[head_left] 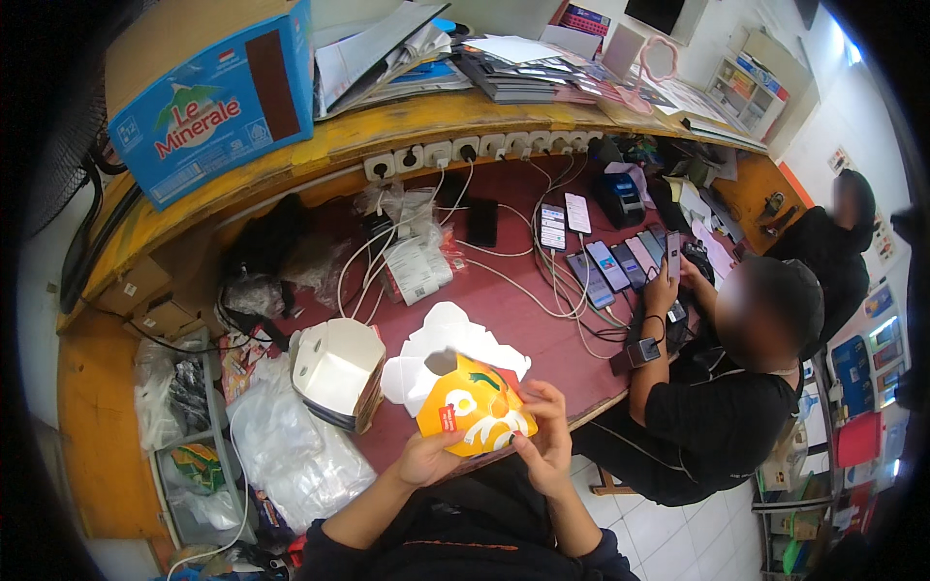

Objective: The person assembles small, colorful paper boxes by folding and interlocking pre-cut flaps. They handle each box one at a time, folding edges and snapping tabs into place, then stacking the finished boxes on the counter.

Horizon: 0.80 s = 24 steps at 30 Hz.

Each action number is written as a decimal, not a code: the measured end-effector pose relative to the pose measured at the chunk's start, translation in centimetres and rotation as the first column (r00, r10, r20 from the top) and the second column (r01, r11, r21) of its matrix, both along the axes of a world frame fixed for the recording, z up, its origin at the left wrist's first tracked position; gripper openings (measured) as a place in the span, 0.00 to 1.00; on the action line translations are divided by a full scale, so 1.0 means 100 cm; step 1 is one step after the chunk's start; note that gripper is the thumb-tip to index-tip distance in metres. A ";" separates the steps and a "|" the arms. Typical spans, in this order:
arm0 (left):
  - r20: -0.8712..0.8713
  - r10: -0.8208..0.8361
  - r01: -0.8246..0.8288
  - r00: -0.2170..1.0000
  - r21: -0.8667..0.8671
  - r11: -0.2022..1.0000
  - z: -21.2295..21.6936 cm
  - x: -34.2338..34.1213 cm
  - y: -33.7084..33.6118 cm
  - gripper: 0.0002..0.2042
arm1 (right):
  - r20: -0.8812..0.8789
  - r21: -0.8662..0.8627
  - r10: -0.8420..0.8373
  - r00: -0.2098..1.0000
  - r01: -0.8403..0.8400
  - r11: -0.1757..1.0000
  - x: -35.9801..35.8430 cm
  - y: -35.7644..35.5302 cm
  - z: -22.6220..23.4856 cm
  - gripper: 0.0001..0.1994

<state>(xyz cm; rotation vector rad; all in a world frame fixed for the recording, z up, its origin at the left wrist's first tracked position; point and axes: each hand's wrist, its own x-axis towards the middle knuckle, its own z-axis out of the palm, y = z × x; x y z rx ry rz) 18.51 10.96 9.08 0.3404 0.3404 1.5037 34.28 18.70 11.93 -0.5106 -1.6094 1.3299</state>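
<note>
Both my hands hold a yellow-orange cardboard food box (473, 405) with white inner flaps open above it. My left hand (426, 457) grips its lower left side from below. My right hand (545, 438) pinches its right edge with fingers curled around the corner. The box hangs just over the near edge of the dark red desk (504, 300). A stack of folded white boxes (339, 373) lies on its side to the left of my hands.
A seated person in black at the right holds a phone (672, 254) above a row of several phones (620, 263) on charging cables. A power strip (465, 150) runs along the back. A blue carton (215, 107) sits on the upper shelf. Clear plastic bags (291, 445) lie lower left.
</note>
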 end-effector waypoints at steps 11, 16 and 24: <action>-0.371 -0.446 0.403 0.815 -0.191 0.895 -0.033 -0.020 -0.026 0.22 | 0.409 0.022 0.225 0.884 -0.256 0.967 0.020 0.031 0.005 0.19; -0.330 -0.479 0.421 0.814 -0.235 0.876 -0.026 -0.019 -0.030 0.22 | 0.186 -0.502 0.418 0.889 -0.280 0.818 0.021 0.011 -0.021 0.17; -0.328 -0.546 0.421 0.771 -0.380 0.823 -0.048 -0.014 -0.045 0.23 | 0.158 -0.702 0.337 0.928 -0.134 0.699 0.027 -0.017 -0.053 0.22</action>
